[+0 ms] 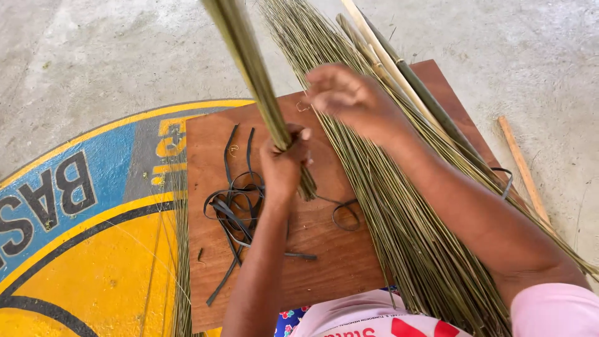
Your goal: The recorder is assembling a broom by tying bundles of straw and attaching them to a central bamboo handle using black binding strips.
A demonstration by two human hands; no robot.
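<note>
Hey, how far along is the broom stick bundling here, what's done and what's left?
Done: the left hand is shut around a small gathered bundle of thin green sticks. In hand: the right hand hovers, blurred, over the large loose pile of sticks on the brown board. Left: most sticks remain in that pile, and the black strips lie unused beside it.

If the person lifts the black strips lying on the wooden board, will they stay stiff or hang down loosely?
Probably they would hang limp: the black strips lie in loose curls and loops on the wooden board. They look thin and flat, so likely light. Being tangled together, several may come up at once.
</note>
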